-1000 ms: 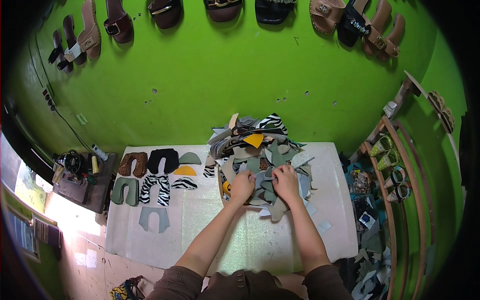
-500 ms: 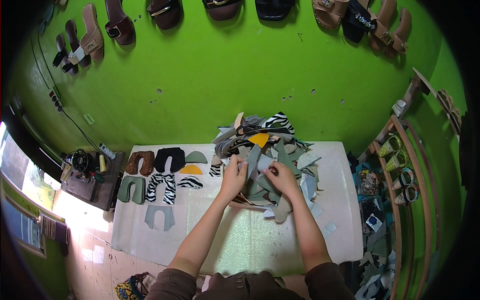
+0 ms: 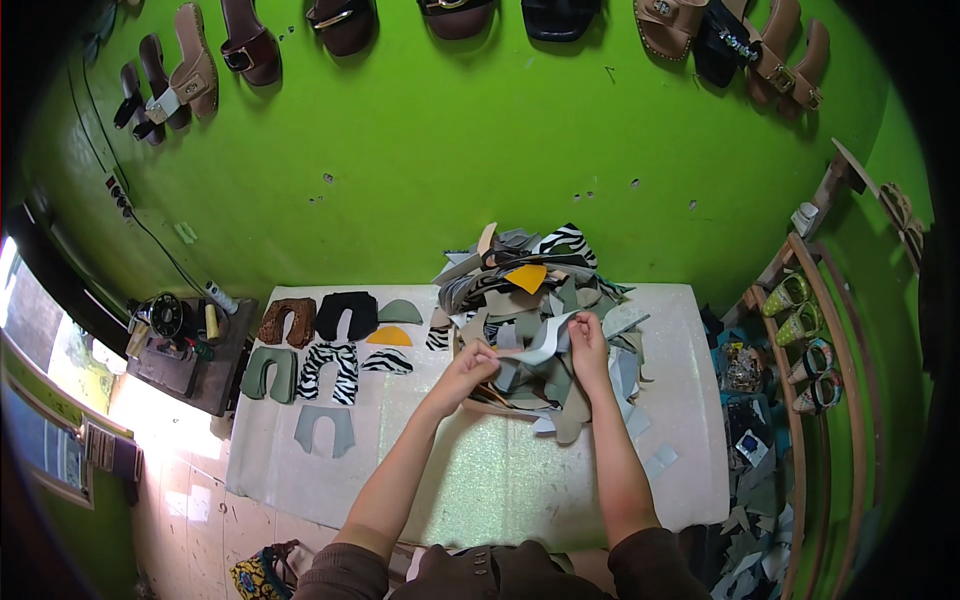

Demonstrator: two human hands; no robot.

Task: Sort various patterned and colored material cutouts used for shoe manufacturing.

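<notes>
A curved, pale grey strip of leather-like material point(image 3: 546, 342) is stretched between my hands, bent and slightly twisted. My left hand point(image 3: 466, 376) pinches its left end, and my right hand point(image 3: 589, 348) grips the raised right end. Just beneath lies a heap of offcuts point(image 3: 500, 302) in grey, olive and zebra print, with a yellow piece point(image 3: 526, 278) on top. Left of the heap, cut pieces sit in groups: brown point(image 3: 272, 322), black point(image 3: 330, 318), olive point(image 3: 258, 372) and zebra-print point(image 3: 316, 372) arches, plus a single grey arch point(image 3: 325, 412). Small half-moon pieces point(image 3: 394, 336) lie beside them.
The pale table point(image 3: 400, 470) stands against a green wall point(image 3: 450, 140) hung with sandals point(image 3: 252, 50). At left is a small dark stand point(image 3: 215, 370) with tools. A wooden rack point(image 3: 795, 440) holding shoes rises at right, above scraps point(image 3: 750, 520) piled on the floor.
My hands have spread apart, the right one rising, and the grey strip now stretches between them above the heap. The whole view has shifted slightly.
</notes>
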